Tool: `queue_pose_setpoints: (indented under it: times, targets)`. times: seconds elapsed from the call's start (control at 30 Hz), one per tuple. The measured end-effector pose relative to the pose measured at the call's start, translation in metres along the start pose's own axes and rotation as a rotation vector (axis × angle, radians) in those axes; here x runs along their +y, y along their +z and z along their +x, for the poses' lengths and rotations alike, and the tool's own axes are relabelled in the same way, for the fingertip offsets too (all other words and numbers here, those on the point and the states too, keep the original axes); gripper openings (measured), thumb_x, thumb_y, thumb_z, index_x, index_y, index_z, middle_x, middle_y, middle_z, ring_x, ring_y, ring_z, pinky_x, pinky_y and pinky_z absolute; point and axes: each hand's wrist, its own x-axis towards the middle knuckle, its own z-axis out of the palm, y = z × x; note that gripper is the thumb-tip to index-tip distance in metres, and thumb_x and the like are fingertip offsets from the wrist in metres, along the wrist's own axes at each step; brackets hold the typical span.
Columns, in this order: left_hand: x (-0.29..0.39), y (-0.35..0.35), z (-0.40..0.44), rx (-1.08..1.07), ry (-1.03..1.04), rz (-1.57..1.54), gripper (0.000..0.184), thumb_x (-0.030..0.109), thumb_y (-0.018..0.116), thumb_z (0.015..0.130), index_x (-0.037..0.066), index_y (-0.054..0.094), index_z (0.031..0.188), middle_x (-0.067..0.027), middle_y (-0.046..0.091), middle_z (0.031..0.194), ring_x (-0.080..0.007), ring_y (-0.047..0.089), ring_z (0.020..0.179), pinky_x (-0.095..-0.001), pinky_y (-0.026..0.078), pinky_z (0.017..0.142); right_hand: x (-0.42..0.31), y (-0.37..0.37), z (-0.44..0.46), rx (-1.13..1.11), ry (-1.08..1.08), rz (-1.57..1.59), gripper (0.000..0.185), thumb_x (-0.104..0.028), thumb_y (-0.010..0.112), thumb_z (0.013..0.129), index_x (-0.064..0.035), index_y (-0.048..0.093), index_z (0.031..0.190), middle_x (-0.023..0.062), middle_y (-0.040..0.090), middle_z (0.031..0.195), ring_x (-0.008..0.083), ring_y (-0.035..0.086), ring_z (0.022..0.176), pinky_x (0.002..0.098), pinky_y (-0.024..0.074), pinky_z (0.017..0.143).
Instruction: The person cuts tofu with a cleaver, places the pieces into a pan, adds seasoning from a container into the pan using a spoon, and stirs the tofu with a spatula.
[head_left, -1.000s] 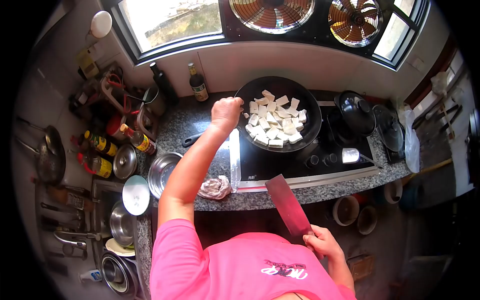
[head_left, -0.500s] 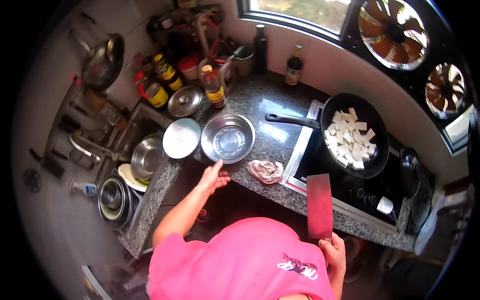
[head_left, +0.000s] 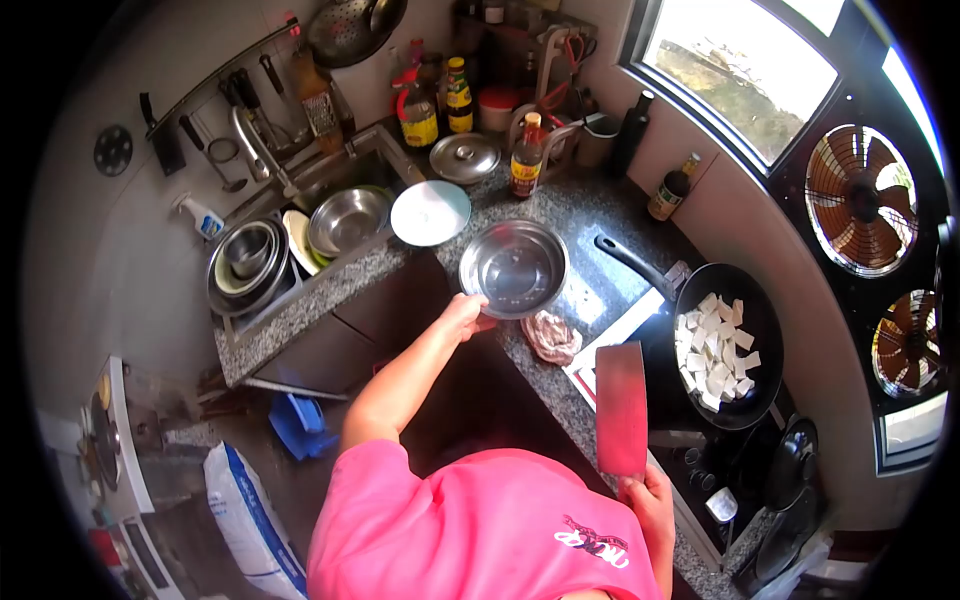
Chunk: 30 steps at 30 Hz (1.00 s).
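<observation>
At the near rim of a shiny steel bowl (head_left: pixel 513 268) on the granite counter, my left hand (head_left: pixel 468 316) has its fingers closed on the edge. My right hand (head_left: pixel 648 492) grips a cleaver (head_left: pixel 622 410) in front of my pink shirt; its broad rectangular blade points away from me and looks red, and the handle is hidden in my fist. A crumpled plastic bag (head_left: pixel 551 337) lies just right of the bowl. On the cooktop, a black frying pan (head_left: pixel 752 400) holds many white cut pieces (head_left: pixel 715 350), its handle pointing up and left.
Left of the bowl are a white plate (head_left: pixel 430 213), a steel lid (head_left: pixel 465 157) and a sauce bottle (head_left: pixel 526 165). The sink (head_left: pixel 385 165) and stacked bowls (head_left: pixel 248 262) stand further left. A dark bottle (head_left: pixel 674 187) is by the wall below the window.
My left hand, open beside the bowl before, now has hold of its rim. The head view has turned left, showing more floor and sink. The cleaver stays in my right hand.
</observation>
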Motion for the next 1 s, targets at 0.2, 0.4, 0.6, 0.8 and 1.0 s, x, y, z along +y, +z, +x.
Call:
queue_pose_setpoints:
  times: [0.2, 0.4, 0.6, 0.8, 1.0]
  targets:
    - [-0.041, -0.023, -0.102, 0.089, 0.042, -0.143, 0.023, 0.009, 0.051, 0.084, 0.001, 0.056, 0.104, -0.0118, 0.065, 0.095, -0.0255, 0.064, 0.085, -0.0445, 0.051, 0.078, -0.016, 0.013, 0.049, -0.167, -0.020, 0.118, 0.016, -0.005, 0.049, 0.085, -0.0001, 0.056, 0.099, 0.0033, 0.049, 0.062, 0.0104, 0.046, 0.044, 0.0254, 0.0404, 0.044]
    - [-0.122, -0.096, -0.217, 0.273, 0.046, -0.278, 0.023, 0.008, 0.051, 0.081, 0.001, 0.057, 0.102, -0.0124, 0.064, 0.092, -0.0243, 0.064, 0.079, -0.0396, 0.054, 0.070, -0.024, 0.062, 0.073, -0.364, 0.059, 0.225, 0.013, -0.006, 0.048, 0.085, -0.0012, 0.051, 0.096, 0.0048, 0.047, 0.063, 0.0131, 0.044, 0.042, 0.0266, 0.0384, 0.041]
    - [-0.245, -0.165, -0.347, 0.509, 0.123, -0.607, 0.028, 0.007, 0.057, 0.083, -0.003, 0.045, 0.107, -0.0164, 0.059, 0.094, -0.0297, 0.065, 0.079, -0.0449, 0.055, 0.070, 0.019, 0.117, 0.074, -0.542, -0.015, -0.104, 0.021, -0.012, 0.048, 0.084, 0.0003, 0.054, 0.101, 0.0054, 0.050, 0.059, 0.0140, 0.050, 0.041, 0.0243, 0.0401, 0.038]
    - [-0.347, -0.190, -0.498, 0.684, 0.237, -0.895, 0.019, 0.008, 0.053, 0.087, 0.004, 0.056, 0.106, -0.0088, 0.061, 0.094, -0.0223, 0.063, 0.081, -0.0362, 0.054, 0.070, 0.084, 0.212, 0.029, -0.832, 0.074, -0.146, 0.009, -0.010, 0.048, 0.085, -0.0059, 0.051, 0.093, 0.0037, 0.047, 0.062, 0.0138, 0.044, 0.039, 0.0275, 0.0381, 0.036]
    - [-0.464, -0.225, -0.644, 0.877, 0.334, -0.921, 0.025, 0.008, 0.051, 0.086, 0.000, 0.057, 0.109, -0.0113, 0.063, 0.096, -0.0218, 0.064, 0.083, -0.0345, 0.055, 0.068, 0.170, 0.336, -0.061, -0.990, 0.199, -0.333, 0.003, -0.009, 0.047, 0.088, -0.0078, 0.050, 0.089, 0.0048, 0.047, 0.061, 0.0141, 0.043, 0.038, 0.0289, 0.0381, 0.036]
